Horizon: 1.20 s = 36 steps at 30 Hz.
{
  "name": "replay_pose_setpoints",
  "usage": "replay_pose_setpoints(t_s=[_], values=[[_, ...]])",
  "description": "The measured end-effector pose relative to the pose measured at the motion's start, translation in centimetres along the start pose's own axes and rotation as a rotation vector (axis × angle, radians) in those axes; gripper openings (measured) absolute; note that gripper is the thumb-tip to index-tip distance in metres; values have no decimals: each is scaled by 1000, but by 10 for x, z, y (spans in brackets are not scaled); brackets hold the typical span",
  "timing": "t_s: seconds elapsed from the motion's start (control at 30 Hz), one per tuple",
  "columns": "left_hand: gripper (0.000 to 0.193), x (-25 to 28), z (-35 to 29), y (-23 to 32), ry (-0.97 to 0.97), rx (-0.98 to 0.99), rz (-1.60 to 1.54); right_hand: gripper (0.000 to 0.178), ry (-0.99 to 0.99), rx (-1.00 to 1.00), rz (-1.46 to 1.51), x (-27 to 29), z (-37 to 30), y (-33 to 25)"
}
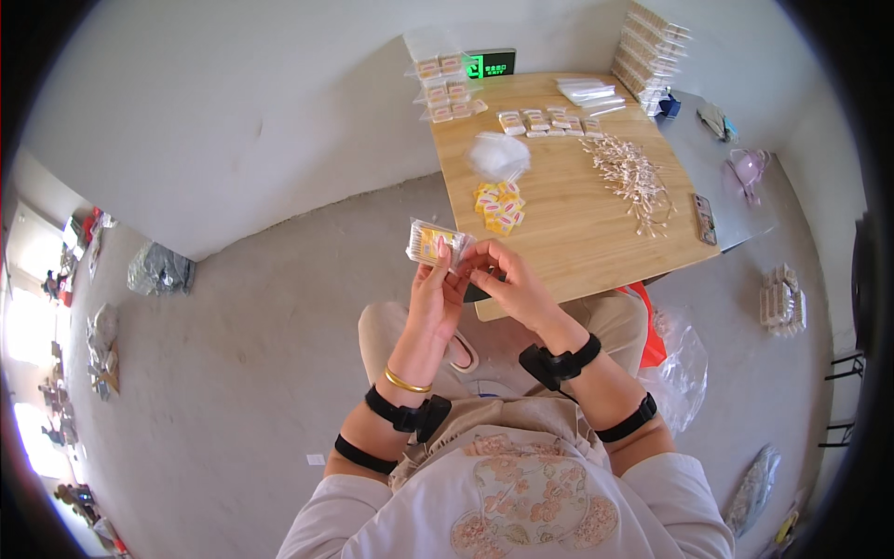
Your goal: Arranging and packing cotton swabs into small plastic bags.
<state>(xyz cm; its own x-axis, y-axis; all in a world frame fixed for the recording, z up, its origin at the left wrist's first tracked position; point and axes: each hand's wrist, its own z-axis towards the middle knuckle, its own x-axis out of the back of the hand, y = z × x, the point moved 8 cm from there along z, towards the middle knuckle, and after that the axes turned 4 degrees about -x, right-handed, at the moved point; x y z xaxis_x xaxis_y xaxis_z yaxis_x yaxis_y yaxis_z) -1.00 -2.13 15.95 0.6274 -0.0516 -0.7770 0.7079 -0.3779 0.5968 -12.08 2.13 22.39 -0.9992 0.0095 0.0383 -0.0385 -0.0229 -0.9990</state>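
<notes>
The largest item is the wooden table [549,224], positioned ahead of the seated person. On its far right corner stands a tall stack of packed trays [644,58]. A loose heap of cotton swabs [633,177] lies on the right half of the surface. The right hand [507,279] is partly closed, fingers curled, with the index finger and thumb pinching the right end of the swab packet [428,240]. The left hand [433,293] grips the same packet: thumb flat on the front face, fingers bent behind. The packet is held off the near left table edge, slightly tilted; a row of swabs and a yellow insert show through its clear film. Beyond it are a pile of clear plastic bags [498,156] and, nearer, a cluster of yellow cards [500,207]. A smartphone [705,219] lies at the right table edge.
</notes>
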Motion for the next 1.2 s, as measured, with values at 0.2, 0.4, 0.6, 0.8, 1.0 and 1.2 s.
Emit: replay_pose_setpoints(t_s=[0.2,0.4,0.6,0.8,1.0,1.2], values=[[26,-12,-4,-6,-41,18,-18,10,122,-46,33,21,1,34],[31,-27,-8,-7,-103,55,-29,12,174,7,179,33,-10,16],[26,-33,-15,-16,-64,137,-18,12,196,9,184,42,-17,19],[45,11,2,4,-148,33,357,5,309,180,-125,65,-33,-33],[38,-115,-41,50,-526,-695,1363,11,227,421,-568,66,-54,-75],[25,-121,-42,41,-567,-698,1423,16,307,332,-539,70,-69,-76]])
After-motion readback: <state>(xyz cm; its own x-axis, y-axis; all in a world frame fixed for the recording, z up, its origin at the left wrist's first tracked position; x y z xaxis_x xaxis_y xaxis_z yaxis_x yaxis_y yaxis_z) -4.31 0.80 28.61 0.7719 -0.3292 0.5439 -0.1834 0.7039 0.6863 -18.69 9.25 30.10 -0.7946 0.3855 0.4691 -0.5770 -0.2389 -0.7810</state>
